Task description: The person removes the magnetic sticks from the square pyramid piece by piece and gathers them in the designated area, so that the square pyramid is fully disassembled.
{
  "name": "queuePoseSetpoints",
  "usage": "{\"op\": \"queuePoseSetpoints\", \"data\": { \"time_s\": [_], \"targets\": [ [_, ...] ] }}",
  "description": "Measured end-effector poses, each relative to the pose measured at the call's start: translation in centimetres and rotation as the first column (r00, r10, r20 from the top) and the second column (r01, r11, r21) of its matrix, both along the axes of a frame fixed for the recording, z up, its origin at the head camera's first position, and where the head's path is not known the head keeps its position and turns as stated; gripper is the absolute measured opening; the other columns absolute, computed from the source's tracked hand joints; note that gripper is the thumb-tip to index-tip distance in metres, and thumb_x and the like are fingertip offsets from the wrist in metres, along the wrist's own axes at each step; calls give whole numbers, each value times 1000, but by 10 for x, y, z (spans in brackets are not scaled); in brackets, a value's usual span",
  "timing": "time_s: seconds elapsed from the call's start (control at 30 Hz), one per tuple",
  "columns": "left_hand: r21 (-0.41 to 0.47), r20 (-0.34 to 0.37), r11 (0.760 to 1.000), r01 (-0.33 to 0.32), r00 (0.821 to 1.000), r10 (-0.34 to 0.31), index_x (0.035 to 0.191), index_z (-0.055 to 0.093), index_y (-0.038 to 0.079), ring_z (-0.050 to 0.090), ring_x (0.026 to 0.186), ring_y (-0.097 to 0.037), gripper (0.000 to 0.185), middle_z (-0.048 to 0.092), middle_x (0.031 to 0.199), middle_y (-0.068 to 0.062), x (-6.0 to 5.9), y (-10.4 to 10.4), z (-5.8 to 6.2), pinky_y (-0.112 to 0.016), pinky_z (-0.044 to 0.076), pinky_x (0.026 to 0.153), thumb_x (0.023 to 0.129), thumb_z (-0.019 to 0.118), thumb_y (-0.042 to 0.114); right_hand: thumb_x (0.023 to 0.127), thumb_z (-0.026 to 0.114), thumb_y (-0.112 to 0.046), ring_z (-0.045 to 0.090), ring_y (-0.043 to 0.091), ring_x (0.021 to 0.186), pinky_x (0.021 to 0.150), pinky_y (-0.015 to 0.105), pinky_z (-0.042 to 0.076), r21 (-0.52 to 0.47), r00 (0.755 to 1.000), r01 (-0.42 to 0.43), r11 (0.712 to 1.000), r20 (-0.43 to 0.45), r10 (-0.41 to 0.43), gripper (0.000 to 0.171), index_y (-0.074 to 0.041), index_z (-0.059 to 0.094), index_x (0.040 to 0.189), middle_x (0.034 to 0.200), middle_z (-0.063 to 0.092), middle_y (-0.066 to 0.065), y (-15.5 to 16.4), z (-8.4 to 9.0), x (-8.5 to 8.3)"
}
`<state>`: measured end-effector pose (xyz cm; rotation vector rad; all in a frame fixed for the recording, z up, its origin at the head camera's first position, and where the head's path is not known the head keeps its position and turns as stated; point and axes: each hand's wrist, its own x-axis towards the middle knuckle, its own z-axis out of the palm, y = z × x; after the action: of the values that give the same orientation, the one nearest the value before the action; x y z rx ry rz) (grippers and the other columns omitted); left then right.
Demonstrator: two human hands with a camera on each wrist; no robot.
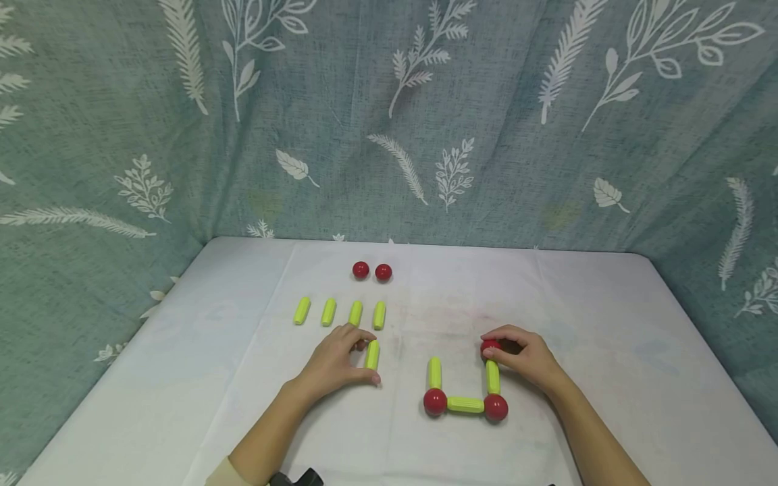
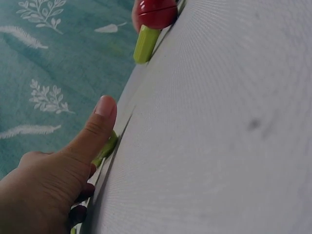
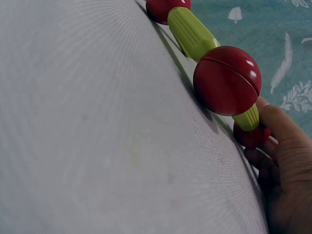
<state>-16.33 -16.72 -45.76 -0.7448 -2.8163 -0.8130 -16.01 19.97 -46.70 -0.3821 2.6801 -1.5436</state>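
Note:
My left hand [image 1: 340, 361] has its thumb and fingers at the two ends of a yellow-green magnetic stick [image 1: 372, 354], pinching it lengthwise. In the left wrist view the thumb partly hides this stick [image 2: 110, 145]. The right hand [image 1: 527, 354] grips a red ball [image 1: 488, 345] between thumb and fingers, at the far end of a stick [image 1: 493, 378]. That stick runs to a red ball [image 1: 496, 408] at the near right corner. A cross stick [image 1: 465, 404] links it to another red ball [image 1: 434, 402], from which one more stick [image 1: 434, 372] points away.
Two loose red balls [image 1: 372, 271] lie towards the back of the white-covered table [image 1: 547, 290]. Several yellow-green sticks [image 1: 328, 312] form a row beyond the left hand. A patterned blue-green curtain [image 1: 340, 121] stands behind the table. A black object [image 1: 304, 478] shows at the bottom edge.

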Motion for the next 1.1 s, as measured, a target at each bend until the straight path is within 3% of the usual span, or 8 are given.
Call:
{"op": "queuePoseSetpoints", "data": {
  "time_s": [0.23, 0.33, 0.43, 0.57, 0.7, 0.83, 0.97, 1.1],
  "targets": [
    [43, -32, 999, 23, 999, -22, 119, 60, 15, 46, 86, -8, 79, 51, 94, 6, 2, 2, 3, -25, 44, 75, 53, 86, 49, 81, 74, -31, 55, 12, 99, 88, 24, 46, 8, 1000, -8, 1000, -13, 8, 28, -19, 71, 106, 104, 66, -6, 0, 1, 1],
    [101, -60, 991, 87, 995, -81, 122, 59, 15, 48, 90, -11, 77, 52, 99, 4, 5, 10, 9, -26, 44, 78, 56, 86, 47, 81, 75, -31, 55, 12, 99, 88, 25, 46, 14, 1000, -1, 1000, -4, 1, 28, -19, 71, 106, 104, 66, -5, 1, 2, 2],
    [159, -53, 967, 198, 980, -192, 123, 59, 15, 49, 96, -12, 71, 53, 107, 4, 7, 23, 14, -27, 45, 83, 63, 83, 44, 81, 75, -30, 55, 15, 100, 87, 24, 47, 17, 1000, 4, 1000, -3, -4, 28, -17, 71, 106, 105, 66, -2, 2, 2, 3],
    [163, -3, 925, 343, 938, -348, 125, 57, 16, 47, 110, -11, 61, 52, 119, 5, 10, 43, 17, -28, 43, 94, 73, 79, 37, 82, 74, -29, 55, 17, 101, 86, 23, 47, 18, 1000, -6, 1000, -11, 6, 29, -16, 71, 107, 107, 66, 1, 2, 2, 3],
    [88, 73, 864, 496, 861, -502, 128, 57, 15, 43, 123, -11, 50, 52, 130, 4, 12, 61, 20, -29, 37, 104, 83, 73, 29, 81, 75, -30, 55, 13, 101, 88, 23, 47, 10, 1000, -5, 1000, -5, 5, 29, -17, 71, 107, 107, 66, -2, 0, 2, 2],
    [36, 160, 810, 586, 796, -583, 127, 60, 16, 40, 130, -11, 42, 54, 134, 5, 12, 71, 23, -32, 32, 109, 87, 68, 25, 81, 74, -30, 56, 10, 102, 91, 26, 46, 7, 1000, -18, 1000, -12, 18, 31, -18, 70, 109, 107, 67, -4, 0, 2, 2],
    [-23, 181, 787, 616, 777, -603, 124, 63, 22, 40, 129, -10, 37, 55, 129, 8, 12, 76, 24, -33, 31, 109, 87, 68, 30, 81, 74, -30, 56, 9, 103, 92, 28, 45, 14, 999, -26, 1000, -21, 26, 33, -18, 70, 112, 108, 67, -5, -1, 3, 2],
    [-69, 175, 754, 653, 752, -636, 119, 66, 29, 42, 118, -6, 37, 53, 120, 9, 10, 81, 24, -25, 32, 104, 83, 71, 38, 82, 74, -29, 56, 10, 105, 94, 30, 45, 7, 999, -35, 999, -29, 35, 33, -17, 70, 112, 109, 67, -3, -1, 2, 2]
  ]
}}
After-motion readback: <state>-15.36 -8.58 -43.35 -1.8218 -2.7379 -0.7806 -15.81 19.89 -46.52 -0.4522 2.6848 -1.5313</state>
